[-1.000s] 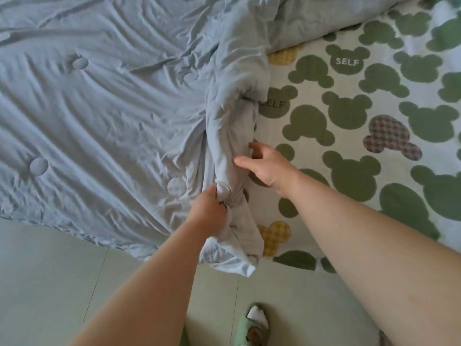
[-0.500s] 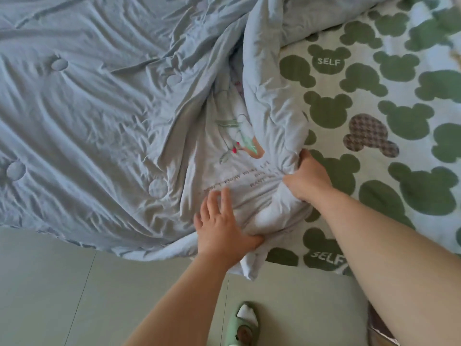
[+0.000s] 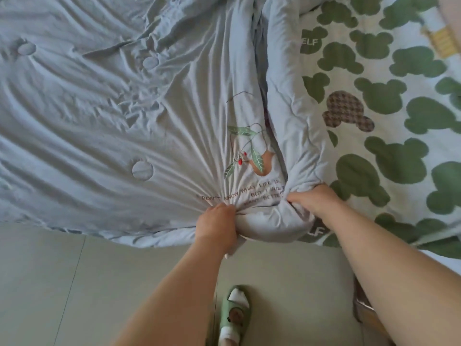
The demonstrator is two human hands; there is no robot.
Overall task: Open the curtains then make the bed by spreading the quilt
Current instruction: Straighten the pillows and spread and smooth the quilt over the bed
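Fingers of left hand (image 3: 215, 228) and right hand (image 3: 315, 203) clamp the bunched quilt (image 3: 99, 121) edge. Bear-print sheet (image 3: 399, 136) lies uncovered beside it; a green sandal (image 3: 235, 313) stands on the floor (image 3: 74, 283).

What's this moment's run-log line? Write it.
step: spread quilt | left hand: grips bunched quilt edge | right hand: grips rolled quilt fold | bear-print sheet: uncovered at right

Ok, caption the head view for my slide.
Left hand and right hand grip the bunched quilt edge beside the bear-print sheet.

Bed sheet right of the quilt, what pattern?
Sheet beside the quilt: white with green bear-head shapes, one brown checked. Head view.
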